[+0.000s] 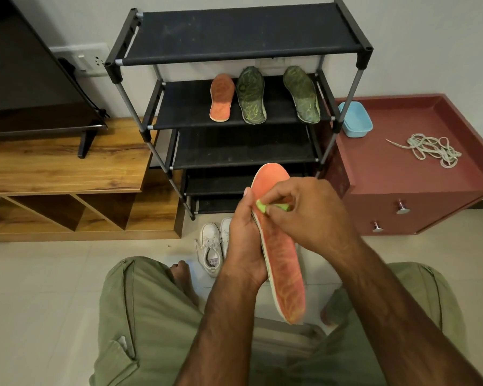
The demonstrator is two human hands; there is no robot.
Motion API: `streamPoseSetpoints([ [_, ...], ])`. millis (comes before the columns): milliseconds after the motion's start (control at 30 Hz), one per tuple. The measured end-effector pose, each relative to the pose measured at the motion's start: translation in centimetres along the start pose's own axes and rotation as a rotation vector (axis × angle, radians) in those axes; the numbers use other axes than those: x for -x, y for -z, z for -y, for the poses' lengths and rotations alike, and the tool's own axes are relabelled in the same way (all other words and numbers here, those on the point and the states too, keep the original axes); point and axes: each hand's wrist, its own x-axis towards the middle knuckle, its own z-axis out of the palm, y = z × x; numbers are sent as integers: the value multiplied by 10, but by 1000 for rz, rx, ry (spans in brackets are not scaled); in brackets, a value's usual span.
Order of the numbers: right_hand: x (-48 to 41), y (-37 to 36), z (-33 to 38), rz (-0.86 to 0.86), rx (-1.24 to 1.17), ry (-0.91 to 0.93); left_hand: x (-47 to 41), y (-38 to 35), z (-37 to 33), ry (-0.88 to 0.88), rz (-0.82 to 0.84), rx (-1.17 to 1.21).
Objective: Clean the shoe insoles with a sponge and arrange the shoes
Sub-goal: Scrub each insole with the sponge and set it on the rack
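Right hand (307, 215) fingers bunched tight, pinching the green sponge (262, 206) down onto the upper part of the orange insole (283, 263). Left hand (241, 246) fingers curl round the insole's left edge, holding it tilted over the lap, toe end toward the rack (243, 32). On the rack's second shelf lie the other insole (221, 97), orange too, and two green insoles (250, 96), side by side. White shoes (210, 246) sit on the floor by the rack's foot. To the right, a red cabinet (402, 168) carries a blue tub (356, 119) and loose laces (430, 149).
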Motion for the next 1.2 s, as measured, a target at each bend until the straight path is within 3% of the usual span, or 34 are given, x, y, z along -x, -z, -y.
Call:
streamPoseSetpoints([
  [67, 1, 2, 1, 80, -58, 5, 0, 2, -1, -1, 7, -8],
  [167, -2, 7, -1, -79, 120, -54, -1, 3, 0, -11, -5, -80],
  [233, -1, 2, 1, -117, 115, -34, 0, 1, 0, -4, -13, -57],
  [333, 2, 1, 5, 85, -57, 41, 2, 2, -1, 15, 1, -20],
  [400, -1, 10, 4, 145, 17, 1, 0, 6, -1, 8, 5, -56],
  [500, -2, 12, 4, -16, 160, -54, 1, 4, -1, 14, -11, -94],
  [633, 3, 3, 3, 73, -45, 26, 3, 3, -5, 26, -4, -15],
  [800, -2, 12, -8, -193, -88, 7, 0, 3, -8, 14, -10, -67],
  [967, 4, 8, -3, -21, 179, 142, 1, -1, -8, 39, 49, 57],
  [1200, 0, 3, -1, -76, 206, 176, 3, 7, -1, 19, 77, 74],
])
